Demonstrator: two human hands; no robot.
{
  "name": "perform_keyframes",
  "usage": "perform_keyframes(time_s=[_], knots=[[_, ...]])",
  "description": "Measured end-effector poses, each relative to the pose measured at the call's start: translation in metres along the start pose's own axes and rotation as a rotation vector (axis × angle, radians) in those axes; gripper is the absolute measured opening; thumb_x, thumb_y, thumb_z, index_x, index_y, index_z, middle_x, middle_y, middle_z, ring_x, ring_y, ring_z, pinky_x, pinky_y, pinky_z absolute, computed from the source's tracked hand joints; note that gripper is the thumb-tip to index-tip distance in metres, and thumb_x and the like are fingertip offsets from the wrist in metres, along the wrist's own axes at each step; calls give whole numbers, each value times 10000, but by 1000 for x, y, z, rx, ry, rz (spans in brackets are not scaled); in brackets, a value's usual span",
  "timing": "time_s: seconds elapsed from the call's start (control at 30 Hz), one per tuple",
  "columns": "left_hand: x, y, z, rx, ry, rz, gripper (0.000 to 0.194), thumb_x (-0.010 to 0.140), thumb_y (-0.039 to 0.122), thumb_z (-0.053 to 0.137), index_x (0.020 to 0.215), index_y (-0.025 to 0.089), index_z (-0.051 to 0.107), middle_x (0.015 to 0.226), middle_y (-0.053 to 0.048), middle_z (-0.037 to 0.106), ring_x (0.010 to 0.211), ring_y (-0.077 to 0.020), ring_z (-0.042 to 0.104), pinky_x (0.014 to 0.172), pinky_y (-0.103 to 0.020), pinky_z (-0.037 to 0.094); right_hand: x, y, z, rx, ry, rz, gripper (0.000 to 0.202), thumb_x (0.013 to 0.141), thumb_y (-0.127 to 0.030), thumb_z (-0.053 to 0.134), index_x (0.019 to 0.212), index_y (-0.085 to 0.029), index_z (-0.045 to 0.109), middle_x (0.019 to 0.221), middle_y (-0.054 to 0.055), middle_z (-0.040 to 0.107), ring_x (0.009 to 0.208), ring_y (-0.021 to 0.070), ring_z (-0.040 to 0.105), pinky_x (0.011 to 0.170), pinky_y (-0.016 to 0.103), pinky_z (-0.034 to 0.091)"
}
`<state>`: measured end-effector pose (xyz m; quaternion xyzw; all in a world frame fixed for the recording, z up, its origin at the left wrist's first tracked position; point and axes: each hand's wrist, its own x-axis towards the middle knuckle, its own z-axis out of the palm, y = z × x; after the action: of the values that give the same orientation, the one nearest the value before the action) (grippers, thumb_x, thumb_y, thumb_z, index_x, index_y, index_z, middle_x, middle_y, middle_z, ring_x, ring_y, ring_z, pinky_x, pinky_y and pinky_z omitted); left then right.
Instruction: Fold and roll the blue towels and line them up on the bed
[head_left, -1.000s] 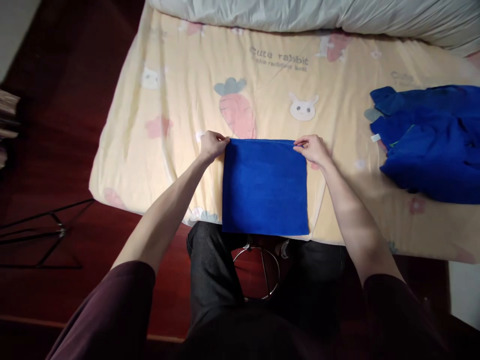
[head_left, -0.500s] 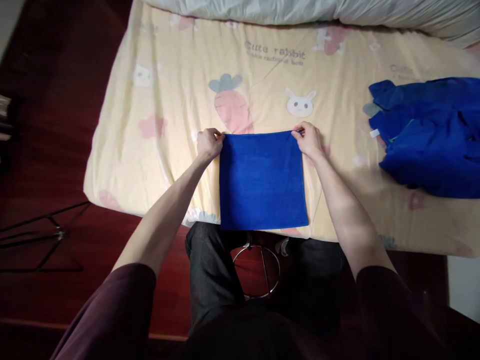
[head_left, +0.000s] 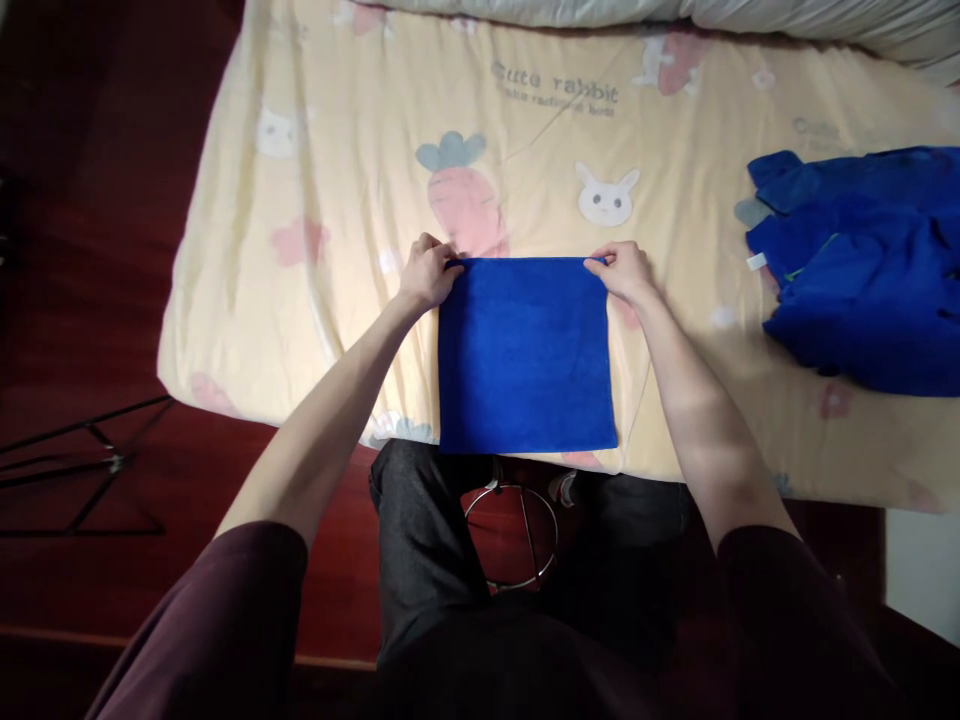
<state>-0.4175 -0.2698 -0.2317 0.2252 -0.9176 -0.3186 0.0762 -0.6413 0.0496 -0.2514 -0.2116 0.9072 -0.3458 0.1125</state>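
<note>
A square blue cloth (head_left: 527, 355) lies flat on the yellow bed sheet (head_left: 360, 200), its near edge along the bed's front edge. My left hand (head_left: 430, 272) is closed at the cloth's far left corner, the thumb and fingers pinching it. At the far right corner, my right hand (head_left: 625, 272) pinches the cloth between thumb and fingertips. The far edge runs straight between the two hands.
A heap of blue cloths (head_left: 862, 270) with a small white tag lies on the right of the bed. White bedding (head_left: 825, 30) runs along the back. A black metal stand (head_left: 112, 463) is on the red floor at left, and a metal ring (head_left: 555, 540) shows between my legs.
My left hand has shifted slightly right and up, over the cloth's corner. My right hand still holds its corner. The whole view has moved a little.
</note>
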Motion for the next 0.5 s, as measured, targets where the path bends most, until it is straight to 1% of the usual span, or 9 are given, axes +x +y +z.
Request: perform_keyframes(time_s=[0.07, 0.13, 0.2, 0.27, 0.33, 0.4, 0.43, 0.47, 0.5], knots=[[10, -4, -5, 30, -69, 46, 179, 828, 247, 730, 974, 143, 720, 1059, -133, 644, 1220, -343, 588, 1183, -506, 446, 0, 7, -4, -5, -8, 31, 301, 825, -422, 889, 952, -186, 752, 853, 27, 718, 904, 236, 707, 947, 407, 617], [22, -8, -8, 40, -111, 50, 191, 827, 253, 740, 979, 142, 706, 986, -114, 652, 1158, -331, 621, 1151, -502, 476, 2, 16, -8, 4, 2, 39, 282, 844, -413, 879, 926, -179, 743, 820, 25, 698, 912, 235, 707, 949, 392, 614], [32, -8, -7, 12, -87, 42, 212, 863, 270, 731, 1027, 140, 697, 975, -110, 678, 1092, -309, 661, 1110, -480, 515, 4, 23, -10, 1, 47, 50, 257, 908, -409, 827, 937, -170, 738, 835, 34, 694, 938, 233, 708, 980, 401, 608], [38, 0, 2, -40, -1, 71, 261, 936, 306, 690, 1137, 141, 685, 1049, -122, 717, 1112, -303, 688, 1123, -478, 526, 2, 24, -10, -32, 122, 68, 265, 1006, -421, 721, 1001, -157, 737, 916, 59, 710, 1002, 241, 712, 1043, 451, 591], [37, 17, 16, -59, 95, 129, 328, 1019, 347, 614, 1280, 154, 657, 1214, -152, 731, 1250, -328, 673, 1209, -522, 477, -7, 15, -7, -96, 212, 47, 319, 1097, -416, 580, 1126, -135, 730, 1077, 113, 729, 1134, 271, 700, 1120, 536, 550], [27, 38, 35, -18, 143, 206, 401, 1076, 384, 536, 1408, 176, 621, 1446, -179, 671, 1449, -361, 575, 1308, -578, 363, -26, -4, 2, -185, 278, -43, 385, 1141, -384, 479, 1330, -119, 685, 1328, 186, 693, 1335, 328, 630, 1202, 632, 468], [19, 48, 44, 19, 128, 263, 440, 1088, 407, 514, 1457, 186, 606, 1558, -179, 610, 1536, -372, 501, 1347, -596, 296, -38, -15, 8, -228, 279, -109, 424, 1147, -372, 457, 1438, -123, 638, 1465, 212, 635, 1441, 357, 562, 1242, 671, 412], [11, 55, 52, 55, 90, 329, 480, 1092, 436, 505, 1498, 195, 596, 1647, -168, 543, 1602, -375, 426, 1375, -604, 232, -50, -26, 16, -265, 252, -181, 470, 1147, -370, 447, 1533, -138, 581, 1589, 218, 557, 1535, 379, 478, 1281, 697, 348], [3, 60, 60, 84, 36, 393, 521, 1093, 469, 501, 1532, 202, 587, 1709, -150, 486, 1646, -372, 363, 1393, -605, 179, -62, -36, 24, -287, 194, -253, 511, 1145, -382, 443, 1595, -160, 536, 1682, 205, 478, 1606, 386, 393, 1318, 705, 284]])
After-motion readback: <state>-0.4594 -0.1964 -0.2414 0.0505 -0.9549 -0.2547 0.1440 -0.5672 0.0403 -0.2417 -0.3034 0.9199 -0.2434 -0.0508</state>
